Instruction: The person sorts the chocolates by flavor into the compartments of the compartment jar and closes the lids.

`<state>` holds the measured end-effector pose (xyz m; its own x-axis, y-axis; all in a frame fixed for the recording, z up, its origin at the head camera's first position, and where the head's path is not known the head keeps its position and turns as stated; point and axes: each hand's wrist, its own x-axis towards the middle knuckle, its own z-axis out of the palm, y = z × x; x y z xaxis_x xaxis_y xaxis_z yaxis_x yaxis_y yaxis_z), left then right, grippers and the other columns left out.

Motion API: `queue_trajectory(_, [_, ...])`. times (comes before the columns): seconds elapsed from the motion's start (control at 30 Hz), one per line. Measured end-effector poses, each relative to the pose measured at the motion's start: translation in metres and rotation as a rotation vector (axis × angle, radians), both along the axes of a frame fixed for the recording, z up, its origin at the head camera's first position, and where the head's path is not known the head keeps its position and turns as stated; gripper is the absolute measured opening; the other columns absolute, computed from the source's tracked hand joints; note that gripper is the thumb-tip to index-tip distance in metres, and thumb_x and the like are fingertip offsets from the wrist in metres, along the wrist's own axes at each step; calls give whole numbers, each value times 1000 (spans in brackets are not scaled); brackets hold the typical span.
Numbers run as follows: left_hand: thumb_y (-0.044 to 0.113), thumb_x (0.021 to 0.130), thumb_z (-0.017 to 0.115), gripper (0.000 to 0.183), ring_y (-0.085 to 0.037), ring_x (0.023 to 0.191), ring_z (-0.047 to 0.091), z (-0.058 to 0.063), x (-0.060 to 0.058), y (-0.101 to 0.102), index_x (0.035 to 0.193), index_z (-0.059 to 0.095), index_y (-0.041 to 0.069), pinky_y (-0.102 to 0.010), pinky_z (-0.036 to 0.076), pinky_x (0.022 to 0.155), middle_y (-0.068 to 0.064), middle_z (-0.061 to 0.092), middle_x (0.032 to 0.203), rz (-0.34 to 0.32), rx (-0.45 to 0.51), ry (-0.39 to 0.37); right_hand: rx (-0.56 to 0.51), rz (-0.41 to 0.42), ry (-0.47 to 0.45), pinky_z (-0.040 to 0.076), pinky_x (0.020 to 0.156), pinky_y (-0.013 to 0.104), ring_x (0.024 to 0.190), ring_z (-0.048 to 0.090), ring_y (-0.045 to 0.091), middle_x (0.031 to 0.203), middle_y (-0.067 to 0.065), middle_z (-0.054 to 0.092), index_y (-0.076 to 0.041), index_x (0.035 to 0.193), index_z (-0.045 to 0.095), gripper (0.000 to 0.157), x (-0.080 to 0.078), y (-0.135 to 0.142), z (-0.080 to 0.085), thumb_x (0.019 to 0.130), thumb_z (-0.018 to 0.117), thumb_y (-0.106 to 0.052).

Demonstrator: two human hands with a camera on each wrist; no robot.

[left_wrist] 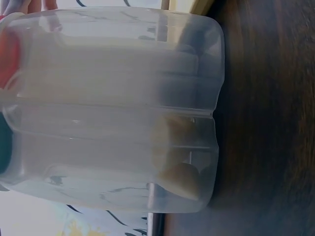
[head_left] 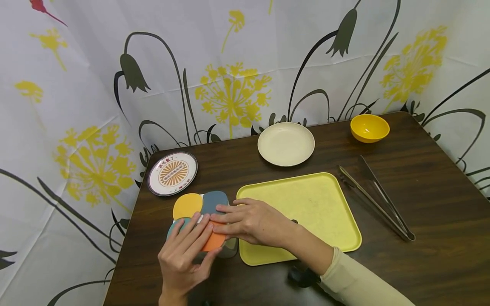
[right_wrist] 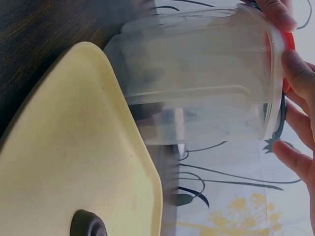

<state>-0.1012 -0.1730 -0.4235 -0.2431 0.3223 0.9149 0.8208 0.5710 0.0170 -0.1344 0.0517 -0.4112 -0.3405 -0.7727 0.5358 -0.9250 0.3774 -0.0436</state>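
Observation:
A translucent, several-compartment storage container (left_wrist: pixel 108 88) stands upright at the left of the yellow tray (head_left: pixel 306 195). Its top carries yellow (head_left: pixel 186 205), dark blue (head_left: pixel 214 200), teal (head_left: pixel 173 228) and orange (head_left: pixel 214 241) lids. My left hand (head_left: pixel 183 255) lies over the top with its fingers extended, the thumb by the orange lid's near edge. From the other side my right hand (head_left: pixel 252 223) touches the lids with mostly straight fingers. In the left wrist view, pale chunks (left_wrist: pixel 181 179) sit low in one compartment. Dark contents in another are blurred.
A dark knob-like object (right_wrist: pixel 88 224) lies on the tray, partly behind my right forearm in the head view. Metal tongs (head_left: pixel 377 197) rest to the right. Behind stand a patterned plate (head_left: pixel 173 173), a cream plate (head_left: pixel 286 144) and a yellow bowl (head_left: pixel 369 128).

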Motion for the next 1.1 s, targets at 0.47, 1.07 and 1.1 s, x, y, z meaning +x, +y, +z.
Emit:
queue_trajectory(0.47, [43,94,63,47,-37,93,70,-3,-2,-1,101,77,-1,-51,47,92,-16,72,105,40,-55,41,-16,17,-42,29,112,32,134,45,12,140,-5,54,-23,135,62,39,-3,2,-2,96,63,-30])
queue_trajectory(1.07, [45,93,63,48,-33,91,71,-5,-2,3,101,77,0,-47,48,94,-13,73,102,63,48,-23,-120,49,-145,46,94,21,129,49,8,135,-8,58,-21,132,64,37,-4,1,0,95,65,-29])
queue_trajectory(1.1, [45,93,62,48,-33,91,71,-4,-1,3,101,77,0,-46,48,94,-13,74,102,68,52,-27,-124,50,-153,47,93,20,129,49,8,136,-8,58,-21,132,64,37,-4,1,-1,96,65,-28])
